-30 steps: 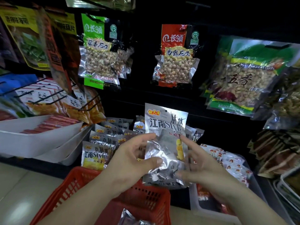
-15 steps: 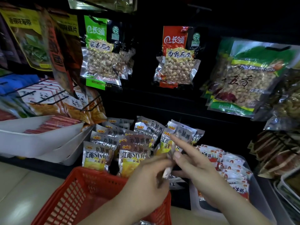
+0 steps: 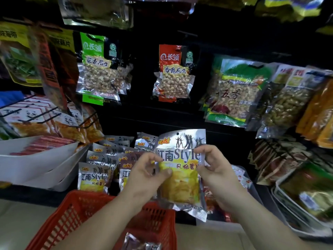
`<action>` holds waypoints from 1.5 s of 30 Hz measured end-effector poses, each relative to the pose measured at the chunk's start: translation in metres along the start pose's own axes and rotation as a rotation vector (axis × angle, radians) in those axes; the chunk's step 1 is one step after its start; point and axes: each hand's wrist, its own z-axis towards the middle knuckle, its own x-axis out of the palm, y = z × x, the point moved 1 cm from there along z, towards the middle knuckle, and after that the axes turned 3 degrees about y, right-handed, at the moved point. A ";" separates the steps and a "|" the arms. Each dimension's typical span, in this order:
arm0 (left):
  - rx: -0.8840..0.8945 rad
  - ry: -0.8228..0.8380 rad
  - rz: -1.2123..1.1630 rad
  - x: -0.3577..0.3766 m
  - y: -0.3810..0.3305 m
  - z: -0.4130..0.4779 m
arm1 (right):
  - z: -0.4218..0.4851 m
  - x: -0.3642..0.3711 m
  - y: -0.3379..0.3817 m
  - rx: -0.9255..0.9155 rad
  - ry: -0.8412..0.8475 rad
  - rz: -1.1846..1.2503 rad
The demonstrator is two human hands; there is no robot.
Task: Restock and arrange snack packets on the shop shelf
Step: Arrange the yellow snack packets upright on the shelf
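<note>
The shop shelf [image 3: 225, 123] is filling the view, with hanging peanut packets [image 3: 173, 76] lining its dark back panel at 12 o'clock. The red basket [image 3: 72, 219] is sitting at 7 o'clock, directly under the forearms. It appears to be serving as the supply within easy reach, and a spare silver packet [image 3: 140, 242] is lying in it at 6 o'clock. A white tray [image 3: 36, 165] is standing at 9 o'clock.

The stocked row of silver-and-yellow packets [image 3: 93, 175] is standing upright on the lower shelf at 8 o'clock. They are overlapping front to back so that each label is showing.

At centre, the held packet [image 3: 180, 183], of the same brand, is being carried upright just in front of that row, printed face toward the person. The left hand [image 3: 144, 175] is pinching its left edge, thumb on the front. The right hand [image 3: 216, 172] is gripping its right edge, fingers curled over it.

In my judgement, this two-sided edge hold is squaring the packet for face-out placement, which is not yet done.
</note>
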 end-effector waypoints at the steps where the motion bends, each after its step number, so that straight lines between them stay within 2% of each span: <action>1: -0.039 0.017 -0.055 0.000 -0.003 -0.001 | -0.003 0.000 0.001 0.003 -0.009 0.023; 6: 0.049 -0.003 0.003 -0.001 -0.012 -0.002 | 0.002 -0.001 0.023 -0.048 -0.291 -0.028; 7: 0.069 -0.008 0.026 -0.001 -0.012 -0.001 | 0.008 -0.002 0.029 -0.047 -0.293 -0.071; 11: 0.130 -0.051 0.116 -0.003 -0.003 0.010 | 0.042 0.001 0.027 0.086 -0.024 -0.367; 14: 0.113 -0.017 0.209 -0.009 0.020 0.025 | 0.075 0.000 0.003 0.150 0.005 -0.405; 18: 0.090 0.136 0.493 -0.009 0.055 0.055 | 0.113 -0.007 -0.037 0.165 0.002 -0.391; 23: -0.151 0.546 0.814 0.010 0.100 0.066 | 0.140 -0.002 -0.120 0.281 0.024 -0.334; 26: -0.144 0.607 0.966 0.019 0.128 0.072 | 0.143 0.002 -0.166 0.316 0.087 -0.348; 31: -0.054 0.579 0.918 0.019 0.149 0.087 | 0.133 0.005 -0.218 0.382 0.258 -0.448; 34: 0.001 0.492 0.933 0.012 0.152 0.094 | 0.134 0.009 -0.224 0.399 0.399 -0.477; 37: 0.000 0.392 0.854 0.005 0.152 0.101 | 0.140 0.011 -0.222 0.435 0.409 -0.513; 41: -0.017 0.347 0.661 0.001 0.153 0.100 | 0.139 0.012 -0.221 0.527 0.447 -0.504; 45: -0.060 0.339 0.698 0.001 0.156 0.097 | 0.141 0.015 -0.213 0.544 0.471 -0.496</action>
